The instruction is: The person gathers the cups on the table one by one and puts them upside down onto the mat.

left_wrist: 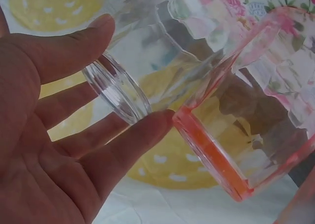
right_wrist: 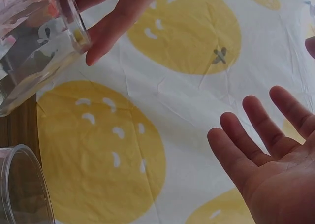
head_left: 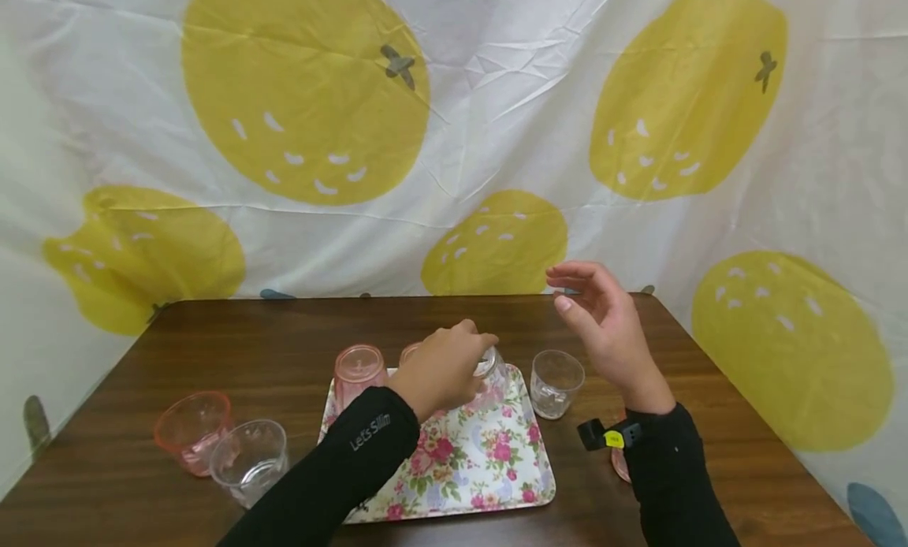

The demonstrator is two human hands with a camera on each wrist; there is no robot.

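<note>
- Pinching the ring-shaped base of a clear, faceted, see-through tumbler (head_left: 494, 380) with the left hand (head_left: 445, 366), set thumb and fingers at opposite edges, drawn in to just the width of that base.
- Held it mouth-down at the far right part of a white rectangular tray with a pink floral print (head_left: 489, 468); could not tell whether resting fully there or hovering slightly.
- Took hold at the base presumably to leave the mouth rim free to settle flat.
- Held the right hand (head_left: 606, 334) raised beyond the tray's right edge, with fingers loosely parted and nothing in the grasp; likely set aside to give the other hand room.
- Saw a tapered, translucent pink tumbler (head_left: 359, 373) mouth-down at the tray's far left, near a second pink tumbler (head_left: 408, 352) mostly hidden behind the left hand; perhaps inverted for steadiness on the wider rims.
- Found an upright clear tumbler (head_left: 556, 383) on the dark brown wood-grain worktop (head_left: 305, 326), just beside the tray, probably for easy reach by the right hand.
- Noticed, left of the tray, an upright pink-rimmed tumbler (head_left: 191, 433) beside a wide-mouthed clear tumbler (head_left: 250, 460); could not tell whether touching.
- Glimpsed a pink glass-like piece (head_left: 621, 463) behind the right wrist, too covered to judge.
</note>
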